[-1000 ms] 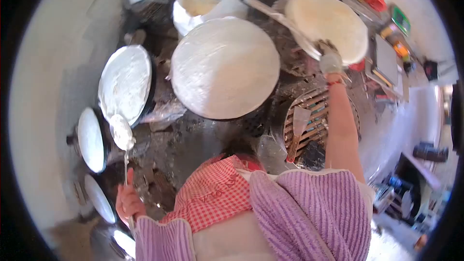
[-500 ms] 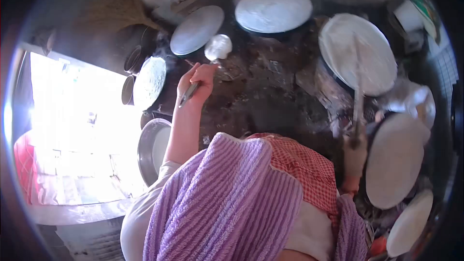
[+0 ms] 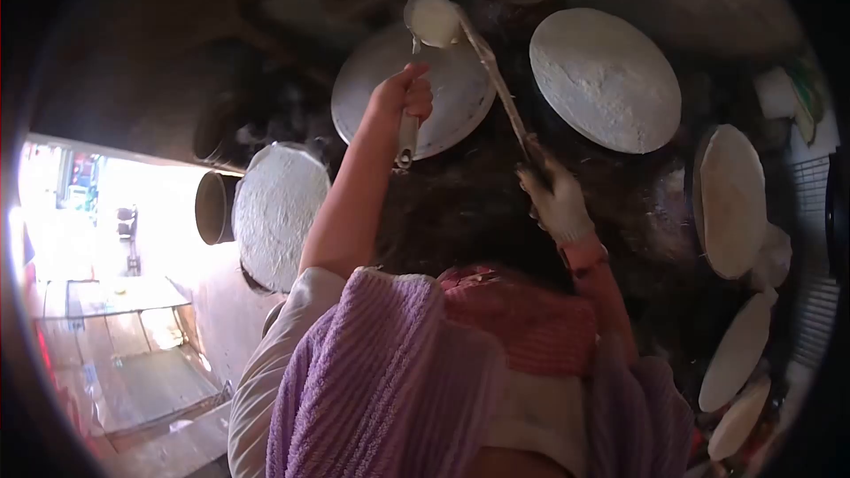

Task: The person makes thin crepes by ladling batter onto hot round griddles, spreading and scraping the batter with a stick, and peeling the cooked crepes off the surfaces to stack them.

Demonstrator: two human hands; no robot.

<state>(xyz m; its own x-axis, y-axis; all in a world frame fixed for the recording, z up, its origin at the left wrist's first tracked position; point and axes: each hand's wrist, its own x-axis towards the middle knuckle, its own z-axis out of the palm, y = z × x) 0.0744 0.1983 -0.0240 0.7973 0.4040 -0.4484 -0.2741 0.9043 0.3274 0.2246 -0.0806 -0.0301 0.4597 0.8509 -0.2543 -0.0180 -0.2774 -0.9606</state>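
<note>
Two grasps, head view: left hand (image 3: 405, 99) clenched round the handle of a ladle (image 3: 411, 16), its bowl of white mixture above the grey round plate's (image 3: 456, 102) far edge. Gloved right hand (image 3: 560, 204) grips a long stick (image 3: 501, 87), tip at the ladle, contact unclear. White-coated disc (image 3: 606, 80) beside plate.

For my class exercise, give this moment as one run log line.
left hand: holds ladle; right hand: holds stick; ladle: above grey pan
</note>
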